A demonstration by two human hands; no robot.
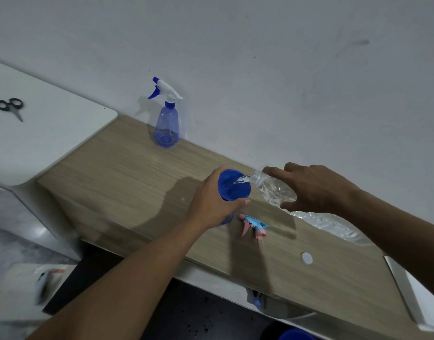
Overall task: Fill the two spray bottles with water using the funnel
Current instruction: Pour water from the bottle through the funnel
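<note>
Blue plastic funnel (234, 184) sits in the neck of a spray bottle near the middle of the pale wood-grain counter (127, 173), and water is running into it right now. Left hand (212, 202) is wrapped around the funnel and bottle neck, thumb across the front, keeping it upright; the bottle body (227, 220) barely peeks out below the palm, so its fill level can't be read. Right hand (316, 188) grips the clear crinkled plastic water bottle (279, 192), tipped with its mouth just over the funnel rim, a thin stream crossing the gap. Best play here, I'd say: keep the tilt shallow and the stream aimed inside the bowl, pause if water pools in the funnel, and hold that left grip firm so nothing tips. Just beside the bottle lies the pink and light-blue trigger sprayer head (254, 225), off and waiting. Further along, a small white round cap (306, 258). Well back against the wall stands the second translucent blue spray bottle (167, 123), its white-and-blue trigger on, seemingly yet to be filled
</note>
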